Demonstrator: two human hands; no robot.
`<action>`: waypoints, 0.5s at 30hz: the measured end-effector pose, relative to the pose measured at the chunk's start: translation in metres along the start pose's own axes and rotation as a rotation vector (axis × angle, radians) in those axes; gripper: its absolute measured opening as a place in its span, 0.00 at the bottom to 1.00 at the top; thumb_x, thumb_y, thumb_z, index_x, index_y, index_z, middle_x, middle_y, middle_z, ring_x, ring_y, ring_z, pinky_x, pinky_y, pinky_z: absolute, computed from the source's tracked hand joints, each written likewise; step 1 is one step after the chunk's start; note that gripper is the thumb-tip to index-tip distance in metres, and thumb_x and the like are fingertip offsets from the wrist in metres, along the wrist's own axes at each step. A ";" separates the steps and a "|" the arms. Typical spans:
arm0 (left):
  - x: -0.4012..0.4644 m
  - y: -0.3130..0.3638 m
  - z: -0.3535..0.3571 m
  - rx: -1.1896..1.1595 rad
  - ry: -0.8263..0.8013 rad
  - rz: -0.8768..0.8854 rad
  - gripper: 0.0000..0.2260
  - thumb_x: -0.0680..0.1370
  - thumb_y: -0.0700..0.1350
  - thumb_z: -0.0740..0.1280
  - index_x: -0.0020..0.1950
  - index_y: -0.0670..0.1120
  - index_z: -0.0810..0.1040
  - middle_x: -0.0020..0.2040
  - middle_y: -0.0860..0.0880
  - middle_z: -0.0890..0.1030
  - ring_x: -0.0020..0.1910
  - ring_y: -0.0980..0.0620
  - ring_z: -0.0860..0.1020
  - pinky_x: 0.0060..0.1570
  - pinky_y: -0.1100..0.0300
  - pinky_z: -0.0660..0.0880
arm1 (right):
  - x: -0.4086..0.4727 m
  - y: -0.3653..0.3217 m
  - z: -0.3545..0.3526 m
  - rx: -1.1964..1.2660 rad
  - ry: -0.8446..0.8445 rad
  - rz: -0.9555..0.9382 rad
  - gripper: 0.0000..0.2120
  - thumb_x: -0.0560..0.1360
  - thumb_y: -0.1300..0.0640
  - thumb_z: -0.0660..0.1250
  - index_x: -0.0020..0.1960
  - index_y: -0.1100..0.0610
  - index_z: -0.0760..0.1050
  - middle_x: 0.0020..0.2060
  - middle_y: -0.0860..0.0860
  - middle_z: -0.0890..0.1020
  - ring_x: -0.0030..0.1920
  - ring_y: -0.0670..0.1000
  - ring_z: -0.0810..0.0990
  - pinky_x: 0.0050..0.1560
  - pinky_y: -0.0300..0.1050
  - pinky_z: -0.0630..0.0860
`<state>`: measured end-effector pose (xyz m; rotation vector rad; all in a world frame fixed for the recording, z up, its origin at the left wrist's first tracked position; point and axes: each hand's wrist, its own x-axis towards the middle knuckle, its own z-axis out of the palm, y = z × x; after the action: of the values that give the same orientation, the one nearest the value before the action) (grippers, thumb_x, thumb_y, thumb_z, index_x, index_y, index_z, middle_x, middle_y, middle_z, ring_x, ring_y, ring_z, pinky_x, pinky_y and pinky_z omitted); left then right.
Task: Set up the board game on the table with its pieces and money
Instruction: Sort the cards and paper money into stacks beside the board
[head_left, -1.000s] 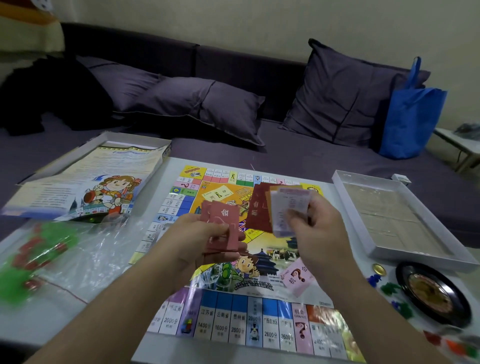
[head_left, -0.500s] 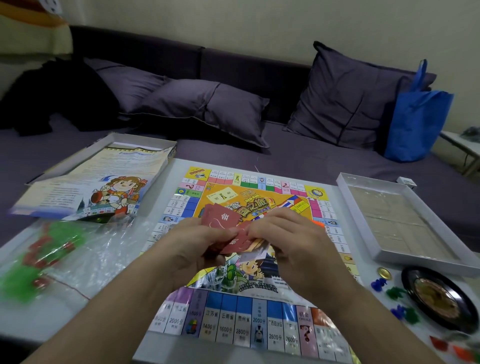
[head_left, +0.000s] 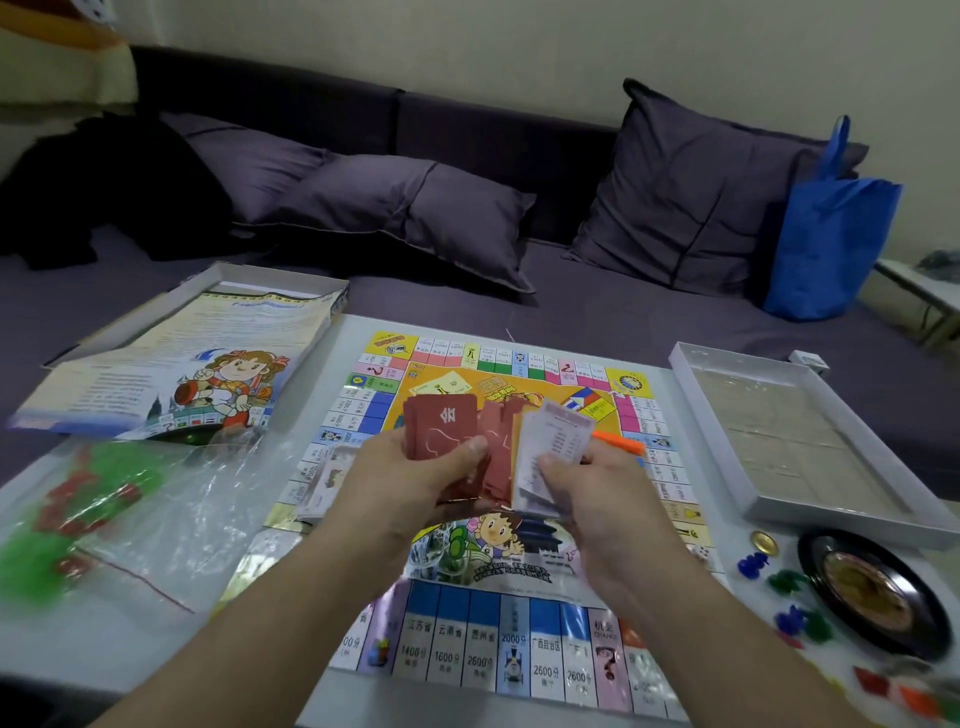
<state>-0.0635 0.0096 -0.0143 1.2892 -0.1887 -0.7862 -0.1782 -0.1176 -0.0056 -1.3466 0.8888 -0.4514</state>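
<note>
Both forearms reach forward, left hand (head_left: 415, 480) and right hand (head_left: 597, 499) with fingers curled, thumbs up.

Dim indoor light; soft blur; wide-angle edge distortion.

The game board (head_left: 498, 587) at the table's middle has a yellow-orange centre ringed with blue, pink and green squares (cartoon child printed on it), the held cards (head_left: 441, 431) are brick red, and the bag (head_left: 826, 244) behind is bright blue.
</note>
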 end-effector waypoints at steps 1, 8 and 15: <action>-0.001 -0.002 0.003 -0.004 -0.010 -0.001 0.12 0.75 0.36 0.76 0.56 0.35 0.80 0.44 0.38 0.87 0.40 0.42 0.87 0.37 0.53 0.86 | 0.001 0.001 0.002 -0.018 0.011 0.003 0.05 0.83 0.64 0.67 0.57 0.60 0.80 0.43 0.54 0.89 0.44 0.55 0.89 0.54 0.60 0.85; -0.005 0.007 0.007 -0.066 -0.072 -0.068 0.07 0.84 0.37 0.65 0.59 0.33 0.77 0.50 0.34 0.86 0.48 0.36 0.87 0.45 0.41 0.85 | 0.003 -0.007 -0.010 -0.099 0.021 -0.071 0.08 0.83 0.63 0.66 0.58 0.55 0.81 0.44 0.48 0.89 0.43 0.48 0.88 0.45 0.46 0.80; -0.008 0.004 0.004 0.080 -0.044 -0.014 0.08 0.80 0.36 0.71 0.58 0.35 0.80 0.46 0.38 0.88 0.43 0.39 0.88 0.37 0.46 0.86 | 0.003 -0.012 -0.015 -0.033 -0.078 -0.095 0.07 0.83 0.65 0.66 0.56 0.58 0.81 0.47 0.52 0.89 0.51 0.56 0.88 0.58 0.55 0.82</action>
<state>-0.0700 0.0114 -0.0076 1.3503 -0.2488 -0.8263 -0.1853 -0.1322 0.0051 -1.4313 0.7733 -0.4563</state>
